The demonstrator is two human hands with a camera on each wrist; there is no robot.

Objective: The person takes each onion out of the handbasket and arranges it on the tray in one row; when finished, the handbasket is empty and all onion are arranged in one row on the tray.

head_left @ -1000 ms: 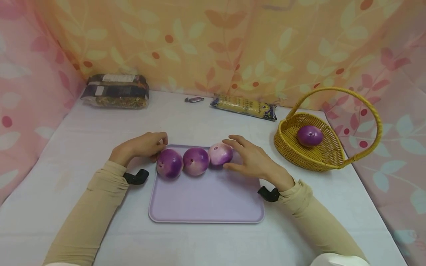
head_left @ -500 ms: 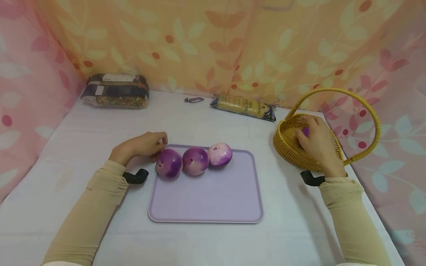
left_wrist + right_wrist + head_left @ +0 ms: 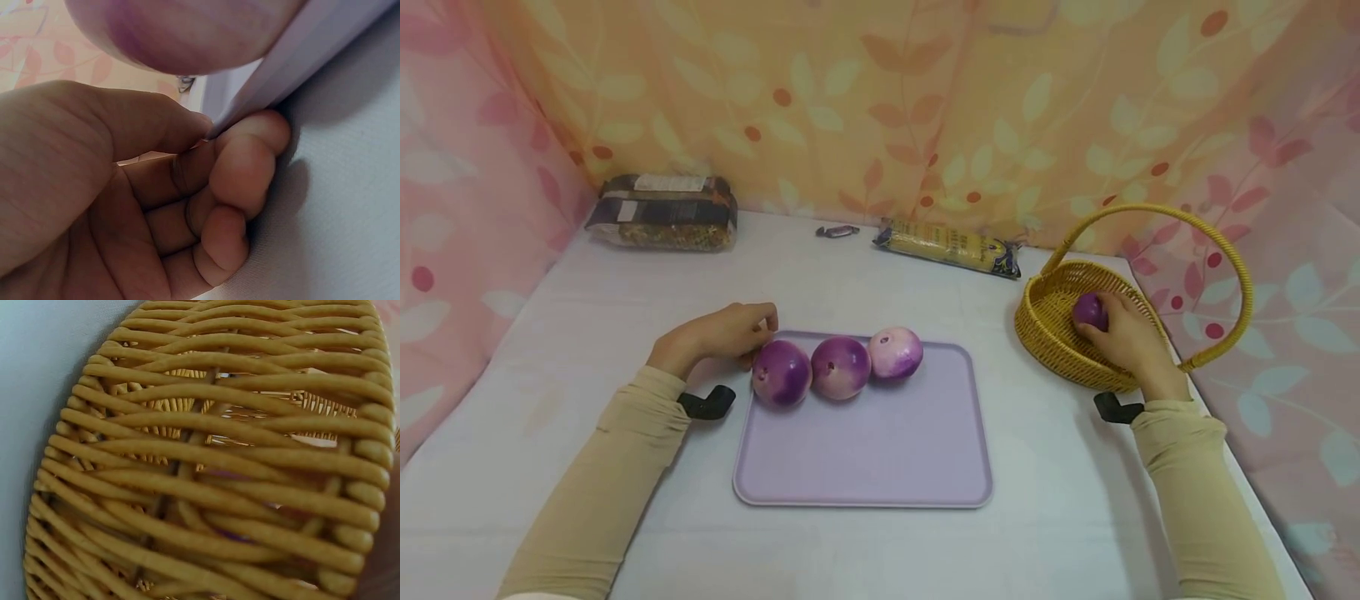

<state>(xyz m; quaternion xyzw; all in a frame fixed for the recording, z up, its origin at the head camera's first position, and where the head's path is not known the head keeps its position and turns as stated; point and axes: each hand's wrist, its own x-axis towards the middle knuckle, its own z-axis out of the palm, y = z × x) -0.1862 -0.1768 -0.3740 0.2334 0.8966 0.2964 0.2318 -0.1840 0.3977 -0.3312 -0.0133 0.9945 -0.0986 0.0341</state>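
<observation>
Inside the yellow wicker basket (image 3: 1052, 354), my right hand (image 3: 1127, 337) grips a round purple vegetable (image 3: 1088, 312) between thumb and fingers. The basket's woven side (image 3: 206, 450) fills the right wrist view and mostly hides that hand. At the lilac tray's (image 3: 865, 454) far left corner, my left hand (image 3: 718, 335) pinches the rim; in the left wrist view the thumb lies on the edge and the other fingers curl beside and under it. Along the tray's far side sit three similar vegetables in a row: a purple one (image 3: 782, 374), a purple-and-white one (image 3: 841, 368) and a paler one (image 3: 896, 353).
A dark bag of dry food (image 3: 662, 215) lies at the back left of the white-covered table (image 3: 587, 500). Toward the back middle are a small wrapped candy (image 3: 837, 231) and a yellow noodle packet (image 3: 947, 246). The basket's tall handle (image 3: 1236, 267) arches over its right side.
My right hand has gone from the pale vegetable on the tray, right into the basket, and now grips the purple vegetable there. My left hand stays at the tray's corner.
</observation>
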